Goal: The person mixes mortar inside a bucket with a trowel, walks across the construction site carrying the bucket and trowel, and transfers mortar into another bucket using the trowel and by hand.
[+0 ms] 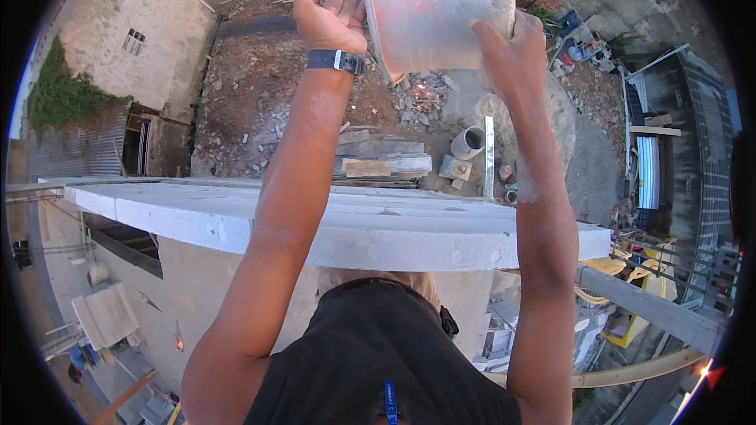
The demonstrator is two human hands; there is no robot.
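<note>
A pale, dust-smeared bucket (pixel 437 16) is held up on its side at arm's length, its rim to the left and its base to the right. At the rim is my left hand (pixel 331 20), thumb raised and fingers curled by the thin wire handle; the contact is partly hidden. My right hand (pixel 512 51) grips the cement-crusted base edge, thumb on the near side. The inside of the bucket is out of sight. A dark watch (pixel 335 60) is on my left wrist.
Just before my body runs a long white wall top (pixel 394 224), high above the ground. Below lie rubble (pixel 244 102), stacked planks (pixel 386 161), a round grey container (pixel 468 143) and a patch of grey sand (pixel 594 157). A wooden beam (pixel 654 307) juts out at the right.
</note>
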